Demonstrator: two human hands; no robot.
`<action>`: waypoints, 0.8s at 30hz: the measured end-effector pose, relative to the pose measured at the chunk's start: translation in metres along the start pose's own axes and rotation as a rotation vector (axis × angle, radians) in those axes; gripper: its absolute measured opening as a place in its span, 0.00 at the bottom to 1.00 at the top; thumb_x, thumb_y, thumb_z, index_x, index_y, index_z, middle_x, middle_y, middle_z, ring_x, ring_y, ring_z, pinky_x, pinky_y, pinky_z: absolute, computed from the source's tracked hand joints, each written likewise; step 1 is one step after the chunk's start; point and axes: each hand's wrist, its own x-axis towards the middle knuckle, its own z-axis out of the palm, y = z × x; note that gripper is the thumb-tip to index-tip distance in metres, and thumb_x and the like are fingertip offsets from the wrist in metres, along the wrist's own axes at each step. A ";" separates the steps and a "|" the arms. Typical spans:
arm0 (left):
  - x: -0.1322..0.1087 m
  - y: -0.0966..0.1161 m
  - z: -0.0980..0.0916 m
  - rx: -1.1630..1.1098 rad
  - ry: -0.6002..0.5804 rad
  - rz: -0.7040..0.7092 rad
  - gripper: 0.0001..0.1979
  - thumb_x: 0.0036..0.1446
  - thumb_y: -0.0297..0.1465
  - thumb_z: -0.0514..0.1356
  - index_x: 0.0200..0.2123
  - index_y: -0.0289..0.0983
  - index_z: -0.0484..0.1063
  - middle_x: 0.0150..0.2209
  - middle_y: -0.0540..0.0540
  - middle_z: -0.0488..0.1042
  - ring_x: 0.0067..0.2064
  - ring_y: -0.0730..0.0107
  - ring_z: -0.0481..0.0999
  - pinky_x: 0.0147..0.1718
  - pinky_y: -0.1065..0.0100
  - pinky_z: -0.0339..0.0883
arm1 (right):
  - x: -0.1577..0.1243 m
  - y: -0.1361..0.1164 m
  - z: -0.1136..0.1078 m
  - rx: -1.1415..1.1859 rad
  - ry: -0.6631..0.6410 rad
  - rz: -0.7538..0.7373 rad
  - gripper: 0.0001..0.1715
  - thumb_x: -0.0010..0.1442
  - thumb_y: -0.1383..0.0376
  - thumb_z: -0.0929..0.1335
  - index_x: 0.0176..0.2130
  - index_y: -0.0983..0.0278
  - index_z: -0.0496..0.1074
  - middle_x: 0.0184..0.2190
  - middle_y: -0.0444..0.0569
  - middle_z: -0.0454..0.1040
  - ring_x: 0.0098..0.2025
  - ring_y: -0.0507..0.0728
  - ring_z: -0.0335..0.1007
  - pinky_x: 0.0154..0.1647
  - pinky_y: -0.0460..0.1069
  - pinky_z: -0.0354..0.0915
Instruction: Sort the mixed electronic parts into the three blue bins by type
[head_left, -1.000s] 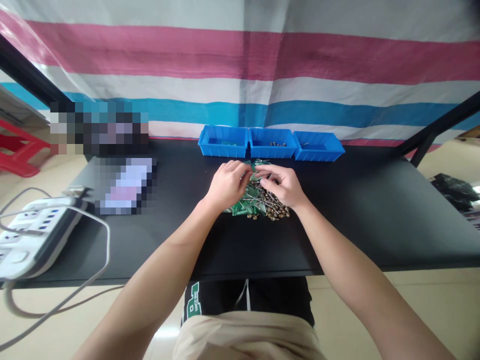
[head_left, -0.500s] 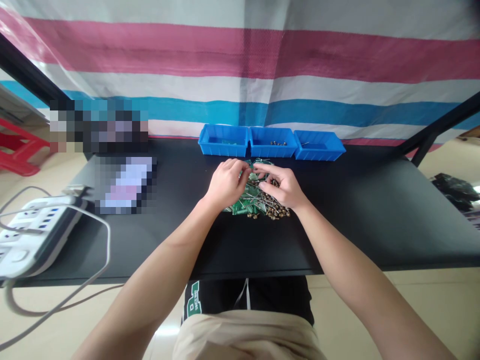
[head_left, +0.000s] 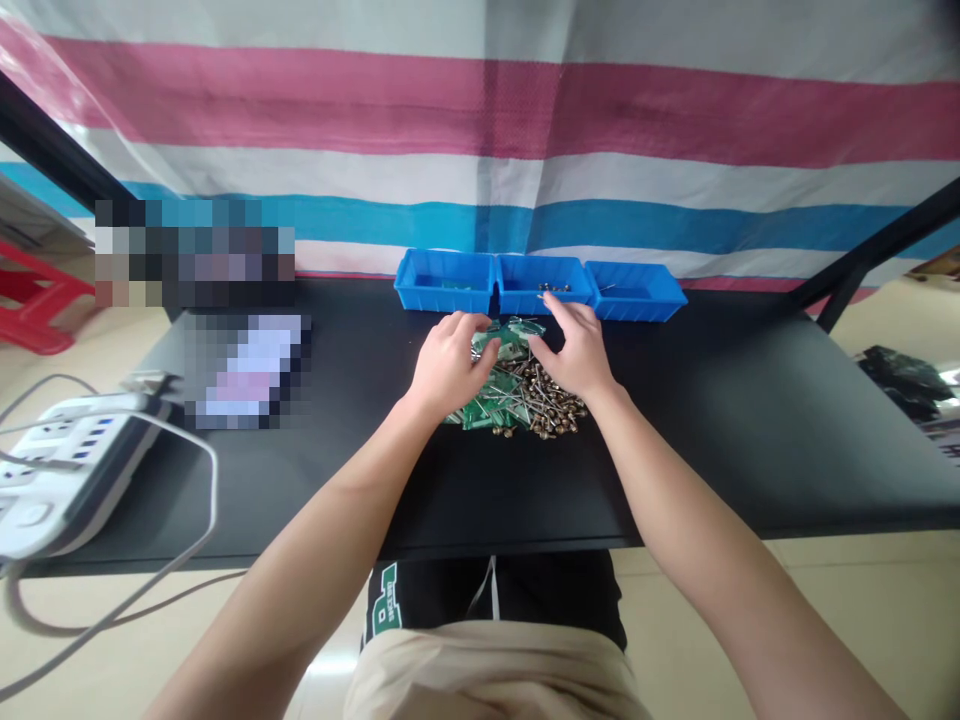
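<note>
My left hand (head_left: 450, 365) is over the left side of a loose pile, its thumb apart from its curved fingers; nothing shows between them. Green plastic pieces (head_left: 487, 410) lie on that side of the pile. Brass-coloured screws with long metal shanks (head_left: 551, 405) make up the right side. My right hand (head_left: 577, 345) reaches over the pile's far right part, thumb spread from the stretched fingers. Its fingertips are at the front wall of the middle blue bin (head_left: 534, 299); a tiny pale spot there is too small to name. Some screws (head_left: 553, 287) lie inside this bin.
A left blue bin (head_left: 442, 298) holds a few green pieces, and a right blue bin (head_left: 637, 308) stands beside the middle one. On the black table (head_left: 337, 480) are a blurred-out phone-like object (head_left: 251, 365) and a white power strip (head_left: 67, 460) with cables. Striped sheeting (head_left: 675, 120) hangs behind.
My right hand has moved away from my left, forward to the middle bin, and its fingers have stretched out. My left hand has stayed over the pile, its thumb and fingers now further apart.
</note>
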 end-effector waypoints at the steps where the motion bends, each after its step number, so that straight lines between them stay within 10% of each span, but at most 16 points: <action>1: 0.000 0.000 0.000 0.004 -0.009 -0.004 0.09 0.66 0.33 0.56 0.45 0.36 0.70 0.42 0.40 0.78 0.45 0.59 0.76 0.44 0.58 0.71 | 0.001 0.003 0.001 -0.072 -0.015 0.028 0.39 0.63 0.54 0.64 0.68 0.66 0.59 0.62 0.58 0.70 0.64 0.68 0.59 0.63 0.65 0.61; 24: 0.001 0.000 0.000 0.001 -0.159 -0.027 0.08 0.63 0.31 0.58 0.44 0.35 0.73 0.43 0.39 0.77 0.46 0.55 0.77 0.46 0.55 0.72 | 0.011 0.015 0.000 -0.229 -0.179 0.126 0.43 0.64 0.48 0.64 0.71 0.60 0.53 0.73 0.57 0.47 0.71 0.80 0.37 0.60 0.78 0.51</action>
